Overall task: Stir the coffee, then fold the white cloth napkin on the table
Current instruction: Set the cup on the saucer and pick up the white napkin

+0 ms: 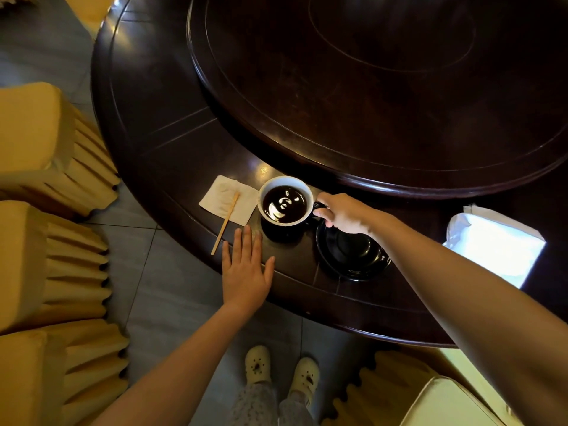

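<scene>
A dark cup with a white inside (285,179), full of black coffee, stands on the round dark wooden table (159,124) near its front edge. My right hand (341,213) grips the cup's handle from the right. To the cup's left lies a white napkin (221,195) with a wooden stir stick (226,222) resting across it and pointing toward the table edge. My left hand (246,269) lies flat on the table, fingers straight, just right of the stick's near end. A black saucer (353,256) sits empty, right of the cup under my right wrist.
A raised dark turntable (384,87) fills the table's centre behind the cup. A white bag (495,244) lies at the right. Chairs with yellow pleated covers (46,195) crowd the left side and another stands at lower right (430,398). My feet are on grey tiles.
</scene>
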Motion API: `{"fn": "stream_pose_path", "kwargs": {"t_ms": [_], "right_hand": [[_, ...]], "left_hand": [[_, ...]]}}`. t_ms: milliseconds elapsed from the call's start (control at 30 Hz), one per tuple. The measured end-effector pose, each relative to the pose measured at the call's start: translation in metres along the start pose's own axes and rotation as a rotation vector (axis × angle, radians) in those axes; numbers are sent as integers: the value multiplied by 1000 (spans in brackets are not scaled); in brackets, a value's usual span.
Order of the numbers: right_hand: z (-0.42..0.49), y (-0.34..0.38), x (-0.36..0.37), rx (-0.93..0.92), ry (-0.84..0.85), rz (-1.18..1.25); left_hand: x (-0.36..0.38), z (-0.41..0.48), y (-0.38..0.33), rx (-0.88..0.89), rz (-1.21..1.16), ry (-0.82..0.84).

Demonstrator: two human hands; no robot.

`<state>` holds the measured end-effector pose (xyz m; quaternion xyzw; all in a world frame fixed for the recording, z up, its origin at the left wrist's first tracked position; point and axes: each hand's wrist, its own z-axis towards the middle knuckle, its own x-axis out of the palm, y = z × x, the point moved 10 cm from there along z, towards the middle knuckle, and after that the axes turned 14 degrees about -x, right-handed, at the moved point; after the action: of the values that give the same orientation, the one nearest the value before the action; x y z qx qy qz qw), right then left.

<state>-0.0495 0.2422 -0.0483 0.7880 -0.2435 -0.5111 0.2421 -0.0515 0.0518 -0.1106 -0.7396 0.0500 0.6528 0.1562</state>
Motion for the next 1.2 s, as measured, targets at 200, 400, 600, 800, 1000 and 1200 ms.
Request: {"fn": "stream_pose_path", "kwargs": {"t_ms": [200,400,600,800,1000,1200], "right_hand": [[-6,5,0,-72,-72,35],[-25,-4,-13,-49,-90,102],[-60,-23,-24,-25,-98,68],[-99,-53,-21,19,-153,114],[-125,-73,-13,39,-183,157],[-137,-90,0,39,-197,181]], "left_hand": [[0,0,-1,3,10,11],[1,1,-2,15,-3,13],[-1,-10,-10,-27,-96,13],[7,-44,-38,15,-86,22],[12,-63,-62,55,-67,18],[18,-74,-72,54,-49,15]]}}
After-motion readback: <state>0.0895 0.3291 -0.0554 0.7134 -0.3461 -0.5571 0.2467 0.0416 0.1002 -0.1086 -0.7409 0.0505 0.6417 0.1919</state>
